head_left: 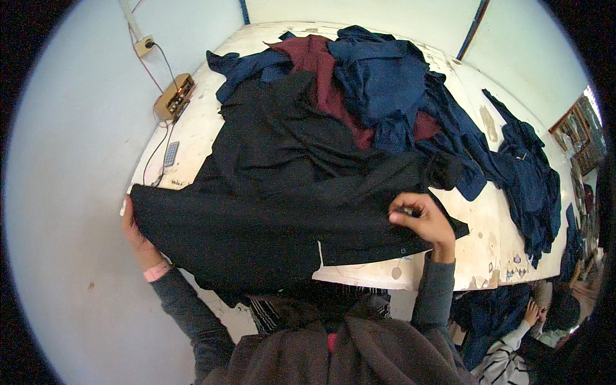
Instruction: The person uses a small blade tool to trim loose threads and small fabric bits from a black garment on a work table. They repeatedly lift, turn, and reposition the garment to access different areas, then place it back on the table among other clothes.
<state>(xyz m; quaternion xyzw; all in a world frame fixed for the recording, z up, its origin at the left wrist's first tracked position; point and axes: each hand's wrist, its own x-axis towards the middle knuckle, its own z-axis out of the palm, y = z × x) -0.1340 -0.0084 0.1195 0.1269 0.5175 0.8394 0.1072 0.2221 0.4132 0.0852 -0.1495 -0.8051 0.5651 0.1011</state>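
A black garment (256, 221) is spread across the near side of the table, and part of it hangs over the front edge. At its left end my left hand (140, 240) grips the cloth, with the thumb outside and the other fingers mostly hidden. My right hand (425, 219) is over the garment's right part, fingers curled and thumb and fingertips brought together in a pinch. What lies between those fingertips, if anything, is too small to make out. A small round button or hole shows along the garment's lower right edge.
Navy garments (378, 77) and a maroon cloth (314, 58) are heaped behind on the worn pale table (475, 256). More navy clothing (529, 179) lies right. A tan electrical box (174, 97) with wires and a grey remote (171, 154) sit left. Another person's hand (531, 313) shows lower right.
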